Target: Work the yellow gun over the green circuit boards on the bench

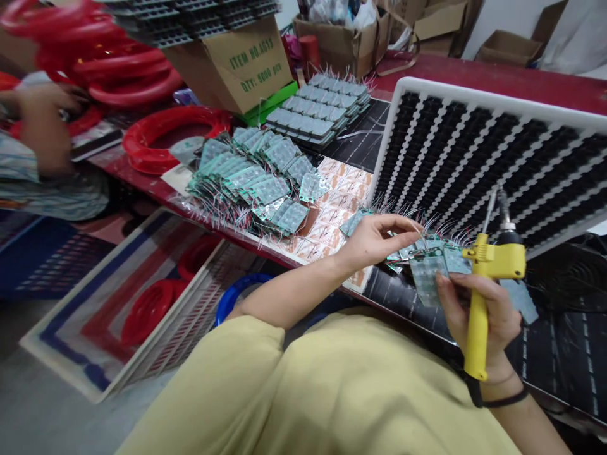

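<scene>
Right hand [493, 313] gripped soldering gun [511, 260], pinched circuit board [424, 281] near black mat [396, 292] edge, left hand [372, 243] fingertips nearly together by wires [425, 232], hold unclear, tray [497, 99] crowded close behind.

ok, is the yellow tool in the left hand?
No, the right hand holds the yellow tool, with a circuit board pinched in its fingertips too.

1 head-worn view, forward and down, close
</scene>
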Tool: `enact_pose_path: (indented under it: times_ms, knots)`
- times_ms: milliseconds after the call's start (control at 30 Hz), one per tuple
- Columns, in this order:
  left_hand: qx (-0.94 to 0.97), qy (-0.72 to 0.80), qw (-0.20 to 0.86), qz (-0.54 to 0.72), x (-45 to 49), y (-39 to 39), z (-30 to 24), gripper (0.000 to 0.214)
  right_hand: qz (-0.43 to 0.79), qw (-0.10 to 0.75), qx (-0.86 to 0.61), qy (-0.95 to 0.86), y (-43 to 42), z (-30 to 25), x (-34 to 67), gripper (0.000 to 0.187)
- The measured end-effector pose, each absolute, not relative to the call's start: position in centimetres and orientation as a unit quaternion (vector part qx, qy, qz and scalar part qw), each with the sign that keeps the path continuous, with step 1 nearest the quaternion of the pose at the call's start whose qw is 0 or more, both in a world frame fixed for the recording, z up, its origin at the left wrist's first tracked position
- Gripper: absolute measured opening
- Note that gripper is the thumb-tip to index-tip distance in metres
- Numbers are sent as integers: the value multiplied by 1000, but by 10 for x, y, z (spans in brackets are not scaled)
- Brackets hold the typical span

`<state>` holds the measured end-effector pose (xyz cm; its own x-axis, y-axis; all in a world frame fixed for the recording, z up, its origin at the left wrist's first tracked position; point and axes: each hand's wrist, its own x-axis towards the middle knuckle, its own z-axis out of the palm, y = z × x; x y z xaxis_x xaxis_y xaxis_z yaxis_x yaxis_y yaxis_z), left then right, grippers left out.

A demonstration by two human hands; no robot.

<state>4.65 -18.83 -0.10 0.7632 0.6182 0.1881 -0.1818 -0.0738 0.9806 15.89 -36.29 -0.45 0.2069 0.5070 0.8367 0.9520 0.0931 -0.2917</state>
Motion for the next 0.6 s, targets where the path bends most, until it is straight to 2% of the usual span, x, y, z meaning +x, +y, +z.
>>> enact_pose_path:
  times_ms: [133,300,600]
  knots:
    - [599,187,723,290,59,-194,8,46,-225,436,-627,-604,-357,-8,154,19]
    - [613,216,707,279,59,-190,2,45,-221,439,-631,-600,-356,-10,153,19]
    - [593,230,697,331,55,-191,-6,47,-228,438,-651,-576,-357,-11,154,20]
